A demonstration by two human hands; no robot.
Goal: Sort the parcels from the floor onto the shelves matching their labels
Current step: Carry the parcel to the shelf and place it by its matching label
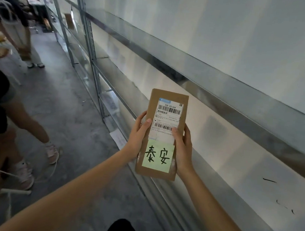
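In front of the metal shelves (223,88), I've got the parcel (162,134) up in both hands, off the floor (71,112). L hand (137,138) and R hand (183,150) grip its long edges, fingers wrapped behind, thumbs on the face. To do it right: read the green sticky note (158,156) w/ handwritten chars, match the shelf tag, then slide in flat. Long axis points up and away, shipping label (168,118) end far.

We see flat brown matt cardboard parcel (164,134); white printed paper shipping label (167,119), smooth; pale green matt paper sticky note (158,156), black ink. Grey metal shelf rail (214,83), dull sheen. Grey concrete floor (71,112), rough, scuffed.
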